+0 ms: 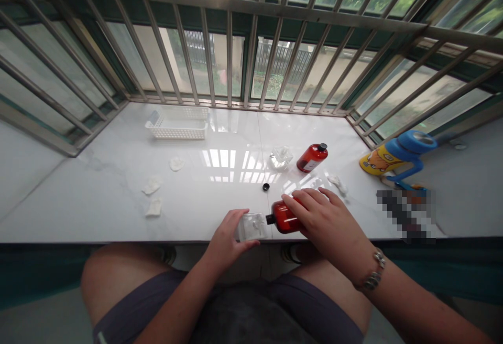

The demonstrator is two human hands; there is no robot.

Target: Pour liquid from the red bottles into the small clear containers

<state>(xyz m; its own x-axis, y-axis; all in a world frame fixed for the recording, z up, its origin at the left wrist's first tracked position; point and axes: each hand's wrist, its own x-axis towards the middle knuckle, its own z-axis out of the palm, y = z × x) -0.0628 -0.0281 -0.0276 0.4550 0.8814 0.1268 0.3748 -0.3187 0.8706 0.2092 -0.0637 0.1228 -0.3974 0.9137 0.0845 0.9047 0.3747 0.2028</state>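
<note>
In my right hand (320, 218) is a red bottle (283, 217), tipped nearly on its side with its uncapped black neck pointing left. That neck is at the right edge of a clear square glass container (252, 227). My left hand (230, 236) grips this container from the left, thumb at the near side and fingers at the far side, by the table's front edge. Whether liquid is flowing I cannot tell. A small black cap (266, 187) lies on the table just beyond the bottle's neck.
Behind my hands stand a second clear glass container (280, 158) and a capped red bottle (312, 158). A white perforated basket (178, 131) sits at the back left. Crumpled white pieces (151, 185) lie at left. A blue and yellow flask (396, 152) stands at right, below barred windows.
</note>
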